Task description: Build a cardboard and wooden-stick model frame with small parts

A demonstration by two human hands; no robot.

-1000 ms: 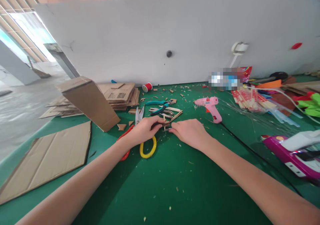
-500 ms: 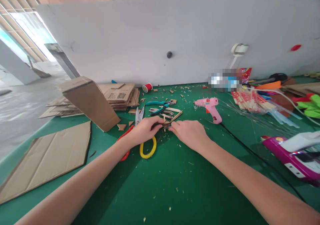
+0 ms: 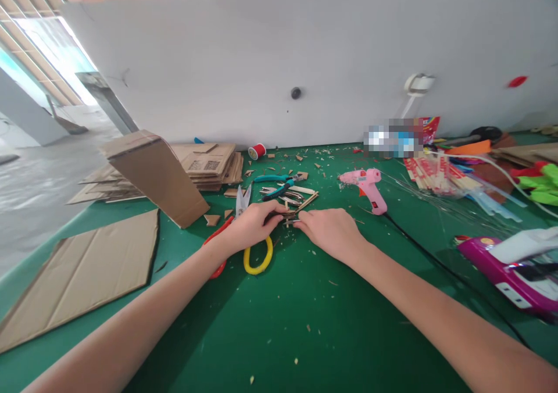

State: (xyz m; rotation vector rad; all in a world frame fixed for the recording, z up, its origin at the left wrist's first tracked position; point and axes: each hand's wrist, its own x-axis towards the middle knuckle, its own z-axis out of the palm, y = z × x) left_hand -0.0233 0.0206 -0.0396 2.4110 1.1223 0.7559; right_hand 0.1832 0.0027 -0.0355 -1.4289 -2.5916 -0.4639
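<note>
My left hand (image 3: pixel 250 227) is closed, its thumb and fingers pinching a small pale wooden stick (image 3: pixel 286 206). Opposite it, my right hand (image 3: pixel 331 233) is closed too, fingertips pressed around a thin piece too small to make out. Between the hands lie more thin sticks (image 3: pixel 308 202) and tiny chips. Scissors (image 3: pixel 258 260) with one red and one yellow handle lie partly under my left hand and wrist, blades pointing away. Just beyond the fingers are teal-handled pliers (image 3: pixel 274 179) and a second, silver pair of pliers (image 3: pixel 293 196).
A pink glue gun (image 3: pixel 368 186) with a black cord lies right of the hands. Further right are a magenta iron (image 3: pixel 492 271) and bundled sticks (image 3: pixel 436 175). At left stand a tall cardboard piece (image 3: pixel 157 178), a cardboard stack (image 3: pixel 213 166) and a flat sheet (image 3: pixel 87 277). A red thread spool (image 3: pixel 257 151) sits behind.
My hands stay in nearly the same place, with only a slight shift of the fingertips around the small pieces. The whole view has moved up a little.
</note>
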